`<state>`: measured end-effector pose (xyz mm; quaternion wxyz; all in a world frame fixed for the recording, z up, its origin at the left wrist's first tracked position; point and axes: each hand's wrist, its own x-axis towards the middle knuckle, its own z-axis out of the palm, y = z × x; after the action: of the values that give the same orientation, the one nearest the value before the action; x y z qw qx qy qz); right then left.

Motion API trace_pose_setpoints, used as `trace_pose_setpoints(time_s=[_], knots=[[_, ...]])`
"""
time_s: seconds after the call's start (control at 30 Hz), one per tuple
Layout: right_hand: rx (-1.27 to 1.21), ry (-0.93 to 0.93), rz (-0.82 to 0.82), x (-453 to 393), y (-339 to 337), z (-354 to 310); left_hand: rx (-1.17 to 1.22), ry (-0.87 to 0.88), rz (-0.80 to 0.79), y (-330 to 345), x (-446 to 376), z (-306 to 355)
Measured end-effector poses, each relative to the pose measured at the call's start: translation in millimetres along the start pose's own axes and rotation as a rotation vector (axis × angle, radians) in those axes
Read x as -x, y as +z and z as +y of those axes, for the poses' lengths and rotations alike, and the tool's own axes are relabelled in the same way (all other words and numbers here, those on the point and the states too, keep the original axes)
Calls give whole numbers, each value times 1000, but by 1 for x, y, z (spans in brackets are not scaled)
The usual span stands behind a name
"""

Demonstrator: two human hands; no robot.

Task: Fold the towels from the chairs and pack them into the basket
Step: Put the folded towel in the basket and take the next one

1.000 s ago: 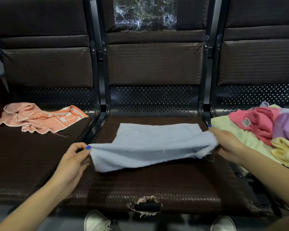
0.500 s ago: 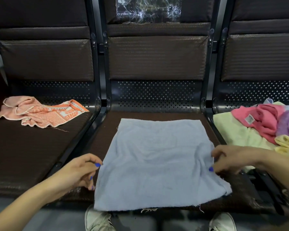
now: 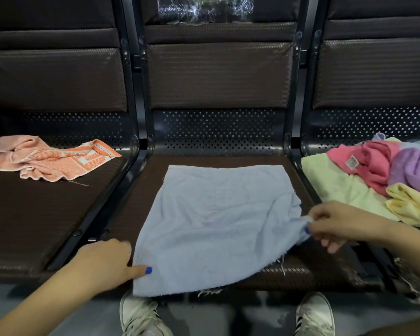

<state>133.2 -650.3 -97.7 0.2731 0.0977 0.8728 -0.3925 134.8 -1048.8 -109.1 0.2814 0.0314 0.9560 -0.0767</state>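
Observation:
A light blue towel [image 3: 216, 221] lies spread on the middle chair seat [image 3: 146, 190], its near edge hanging over the front. My left hand [image 3: 107, 260] pinches the towel's near left corner, thumb on top. My right hand [image 3: 332, 221] pinches the near right corner and holds it lifted off the seat. An orange patterned towel [image 3: 49, 158] lies crumpled on the left chair. A pile of towels sits on the right chair: pale green [image 3: 337, 187], pink [image 3: 369, 163], purple [image 3: 412, 170] and yellow [image 3: 410, 202]. No basket is in view.
Three dark chairs stand joined in a row, with metal frame bars [image 3: 121, 170] between the seats. A clear plastic sheet [image 3: 204, 8] hangs on the middle backrest. My two white shoes [image 3: 141, 316] show below the seat front.
The blue towel, folded back a second ago, was pulled open flat over the seat. My left hand has shifted to the near left corner, and my right hand has raised the right corner.

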Motion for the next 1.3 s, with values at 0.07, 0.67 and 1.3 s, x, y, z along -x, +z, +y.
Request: trace_pose_setpoints(time_s=[0.07, 0.67, 1.3], knots=[[-119, -102, 97, 0, -6, -4, -79, 40, 1, 6, 4, 8], [-52, -16, -356, 18, -26, 22, 964, 270, -79, -8, 1, -34], [-103, 71, -533, 37, -13, 59, 1294, 314, -276, 6, -4, -65]])
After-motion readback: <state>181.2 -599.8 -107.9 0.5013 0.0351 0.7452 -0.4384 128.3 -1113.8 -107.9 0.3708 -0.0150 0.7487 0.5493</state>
